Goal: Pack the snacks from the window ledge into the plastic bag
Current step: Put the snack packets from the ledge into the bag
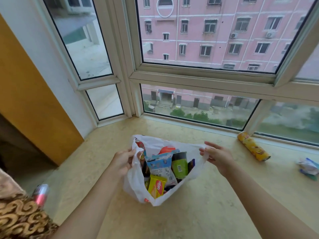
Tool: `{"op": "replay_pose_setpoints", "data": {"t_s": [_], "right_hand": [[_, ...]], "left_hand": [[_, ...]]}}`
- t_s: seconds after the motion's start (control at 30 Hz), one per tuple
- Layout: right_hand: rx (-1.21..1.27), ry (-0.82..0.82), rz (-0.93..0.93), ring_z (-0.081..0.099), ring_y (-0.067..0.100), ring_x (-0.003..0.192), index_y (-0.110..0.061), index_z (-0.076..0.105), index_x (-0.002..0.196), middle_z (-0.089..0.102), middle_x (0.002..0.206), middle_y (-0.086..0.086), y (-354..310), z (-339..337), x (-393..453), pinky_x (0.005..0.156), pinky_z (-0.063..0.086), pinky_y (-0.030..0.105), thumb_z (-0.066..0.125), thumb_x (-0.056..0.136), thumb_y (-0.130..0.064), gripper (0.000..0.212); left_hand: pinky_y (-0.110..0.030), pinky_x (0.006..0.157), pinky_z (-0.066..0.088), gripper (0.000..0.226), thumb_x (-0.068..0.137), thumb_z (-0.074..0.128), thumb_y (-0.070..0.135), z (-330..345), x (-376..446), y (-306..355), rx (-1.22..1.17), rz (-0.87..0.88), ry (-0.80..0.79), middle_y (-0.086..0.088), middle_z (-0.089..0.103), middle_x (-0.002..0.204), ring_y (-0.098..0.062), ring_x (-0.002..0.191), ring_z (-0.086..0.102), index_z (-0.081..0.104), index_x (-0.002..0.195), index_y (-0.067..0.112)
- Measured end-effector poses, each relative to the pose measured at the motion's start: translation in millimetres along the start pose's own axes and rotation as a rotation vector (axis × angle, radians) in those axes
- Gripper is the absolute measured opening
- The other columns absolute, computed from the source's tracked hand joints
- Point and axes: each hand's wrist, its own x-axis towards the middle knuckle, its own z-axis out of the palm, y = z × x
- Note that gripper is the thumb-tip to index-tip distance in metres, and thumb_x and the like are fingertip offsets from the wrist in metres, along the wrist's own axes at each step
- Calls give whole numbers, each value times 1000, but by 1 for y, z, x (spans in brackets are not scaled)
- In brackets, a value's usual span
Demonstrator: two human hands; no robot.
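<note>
Step in hand: holding the mouth wide for loading.

Pale speckled stone window ledge (198, 213), smooth, beneath both hands.

Thin white crinkled plastic bag (136, 178), between the hands, already holding glossy packets.

Left hand (123, 161), fingers curled, gripping the near-left rim.

Right hand (217, 156), pinching the far-right rim.

Yellow cylindrical crisp tube (252, 146), lying well right of the right hand; likely next, calling for one hand freed.

Soft overcast daylight through the window (207, 40); wide-angle bowing, blurred edges.
</note>
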Motion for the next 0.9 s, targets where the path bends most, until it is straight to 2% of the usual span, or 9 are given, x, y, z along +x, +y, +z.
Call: {"op": "replay_pose_setpoints", "data": {"t_s": [0.17,0.4,0.5,0.6,0.67,0.77,0.83,0.9], "right_hand": [[57,-41,-63,69,22,84,-11,56,126,72,96,15,-30,5,-16,69,52,29,54,91,4,38],[73,11,-87,69,20,87,-11,56,127,73,94,11,-60,-30,-26,79,53,31,47,93,6,39],[49,-3,-82,69,20,90,-11,53,129,73,95,10,-66,-52,-34,77,52,32,44,95,5,39],[34,-9,-47,67,23,95,-10,49,133,73,96,12,-56,-77,-43,81,51,35,42,95,6,42],[23,-4,-5,66,23,99,-11,46,135,74,94,10,-44,-91,-49,88,48,38,42,94,6,44],[51,-34,55,65,24,100,-13,43,137,74,96,9,-29,-103,-57,85,49,38,41,95,3,45],[73,-67,85,66,26,101,-15,39,138,73,104,11,-21,-107,-61,83,50,38,42,98,-4,42],[97,-95,128,65,28,103,-16,37,138,71,109,13,-11,-110,-63,88,50,41,40,101,-14,37]], "left_hand": [[-20,56,56,25,97,47,0,29,-7,22,-95,21,-100,-5,72,70,-11,62,68,56,120,-4],[-19,51,54,29,95,47,-4,72,-14,44,-67,61,-95,0,70,62,-5,54,66,55,123,-1],[-18,49,52,25,95,46,-5,86,-18,36,-81,62,-113,1,70,61,-4,51,64,57,118,-1],[-21,54,48,23,95,48,-4,96,-25,13,4,40,-111,3,68,57,-8,58,61,60,114,1],[-20,50,50,24,92,52,-6,99,-29,-6,51,25,-119,-1,69,64,-7,55,63,60,113,2],[-17,47,50,23,90,57,-7,99,-32,-31,116,17,-105,-3,69,67,-4,50,64,61,111,0],[-17,45,48,13,89,62,0,94,-34,-44,195,-14,-59,-1,68,61,-7,52,64,66,101,-3],[-20,48,48,13,90,65,13,90,-39,-54,301,-119,-25,-3,69,66,-13,61,63,68,87,1]]}}
